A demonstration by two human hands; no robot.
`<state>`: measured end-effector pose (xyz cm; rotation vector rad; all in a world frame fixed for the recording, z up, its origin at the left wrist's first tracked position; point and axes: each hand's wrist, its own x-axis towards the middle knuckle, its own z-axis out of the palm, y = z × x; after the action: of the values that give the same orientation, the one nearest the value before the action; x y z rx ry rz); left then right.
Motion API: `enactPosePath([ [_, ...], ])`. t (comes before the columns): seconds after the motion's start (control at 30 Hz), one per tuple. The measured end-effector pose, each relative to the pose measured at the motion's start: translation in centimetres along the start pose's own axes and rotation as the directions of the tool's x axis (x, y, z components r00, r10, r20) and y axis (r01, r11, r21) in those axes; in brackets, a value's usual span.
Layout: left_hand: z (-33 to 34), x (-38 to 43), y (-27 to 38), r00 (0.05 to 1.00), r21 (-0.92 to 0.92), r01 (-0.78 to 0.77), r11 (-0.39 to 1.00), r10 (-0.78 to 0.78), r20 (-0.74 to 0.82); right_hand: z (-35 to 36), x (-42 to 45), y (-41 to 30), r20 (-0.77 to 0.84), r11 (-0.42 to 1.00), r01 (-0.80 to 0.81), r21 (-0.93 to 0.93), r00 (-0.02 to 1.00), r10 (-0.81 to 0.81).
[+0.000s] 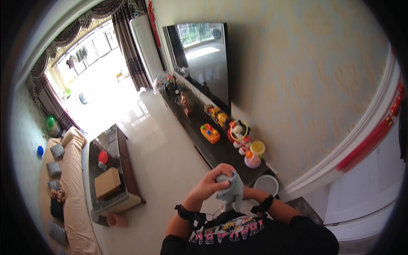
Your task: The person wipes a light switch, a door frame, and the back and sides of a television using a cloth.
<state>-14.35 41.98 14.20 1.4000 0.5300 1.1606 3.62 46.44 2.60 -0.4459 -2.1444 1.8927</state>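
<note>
A light grey-blue cloth (234, 191) is bunched up in front of my chest. My left hand (220, 180) grips it from the left side of the picture, with thumb and fingers pressed into its upper folds. My right hand (248, 193) is at the cloth's other side, mostly hidden behind it, so its fingers cannot be made out. Both wrists wear black straps. Just beyond my hands is the near end of a long dark TV cabinet (220, 153), with an orange toy (210, 133), a yellow toy truck (217, 116) and a pink and purple toy (252, 160) on it.
A white bin (266, 185) stands at the cabinet's near end. The television (204, 63) is above the cabinet. Across the tiled floor (156, 143) are a coffee table (127, 169) with a cardboard box (107, 183), a pinkish bin (117, 220) and a covered sofa (75, 191). A white door (360, 194) is at right.
</note>
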Motion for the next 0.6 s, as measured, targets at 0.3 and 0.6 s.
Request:
enactPosePath([
  [0.3, -12.5, 8.7, 1.6, 0.999, 0.07, 0.03, 0.997, -0.031, 0.008, -8.9, 1.6, 8.4, -0.433, 0.865, 0.257, 0.431, 0.9, -0.052],
  [0.6, -17.8, 24.5, 0.2, 0.898, 0.484, -0.178, 0.857, -0.059, 0.435, -19.8, 12.3, -6.6, -0.914, 0.897, 0.437, -0.063, 0.336, -0.228],
])
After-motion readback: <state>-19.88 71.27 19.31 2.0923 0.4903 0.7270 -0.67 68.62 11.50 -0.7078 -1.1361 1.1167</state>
